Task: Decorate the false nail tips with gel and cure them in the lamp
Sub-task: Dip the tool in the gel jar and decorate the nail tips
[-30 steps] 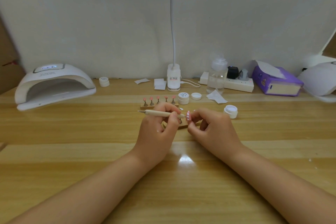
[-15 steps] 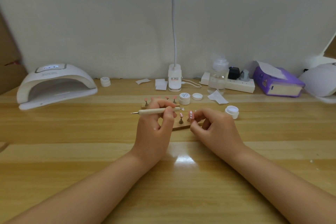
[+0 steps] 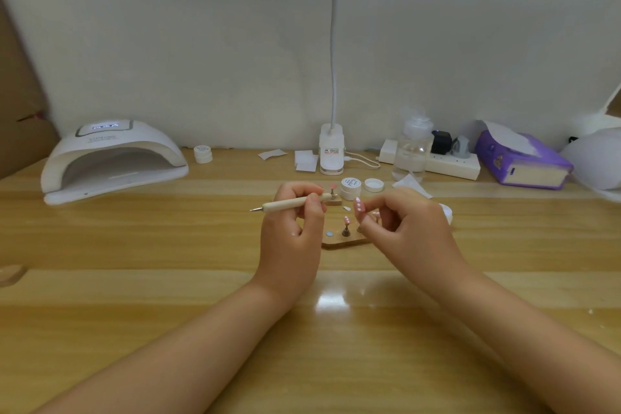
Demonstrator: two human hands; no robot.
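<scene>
Head view, left hand grips dotting pen lying near-horizontal, metal tip pointing left, right hand pinches upright nail tip

Bare wooden tabletop lies open between the hands and the white domed curing lamp at the far left. Right of the hands, a small white jar, its loose lid and a purple tissue box crowd the way.
</scene>
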